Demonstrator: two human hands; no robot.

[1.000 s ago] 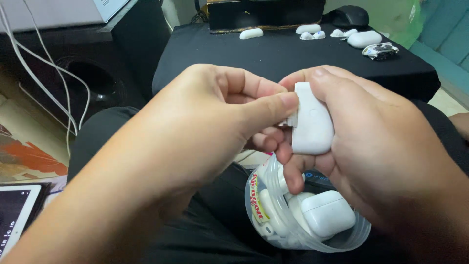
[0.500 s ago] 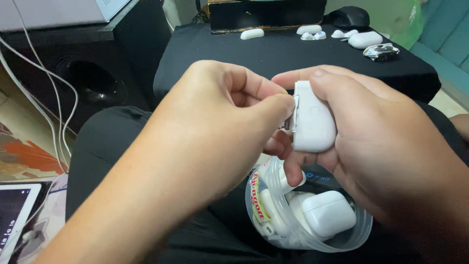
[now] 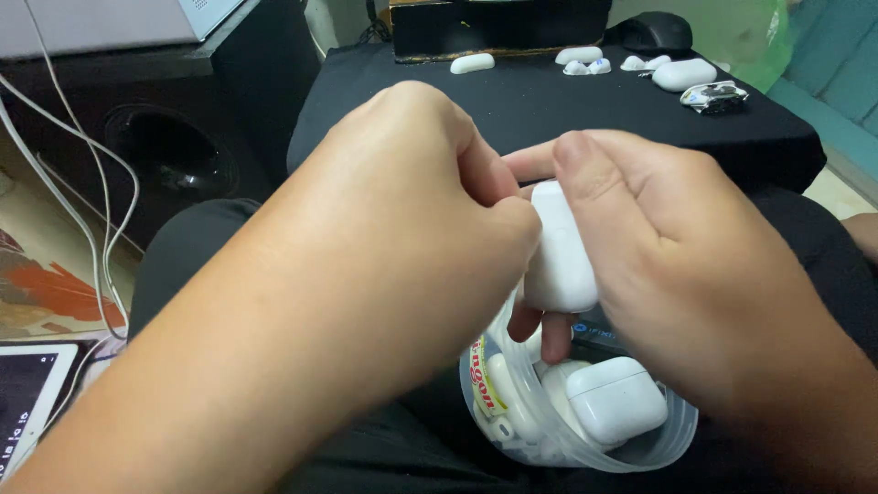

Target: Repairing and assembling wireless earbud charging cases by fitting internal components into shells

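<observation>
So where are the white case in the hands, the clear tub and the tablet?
white case (image 3: pixel 558 261), head view, its front face.
clear tub (image 3: pixel 672 439), head view, its right rim.
tablet (image 3: pixel 32 393), head view, its screen.

The single head-worn camera looks steeply down and forward from very near, with the left hand (image 3: pixel 402 229) and right hand (image 3: pixel 677 247) filling the near centre, the person's lap below them and a black-covered table (image 3: pixel 549 110) far ahead.
</observation>
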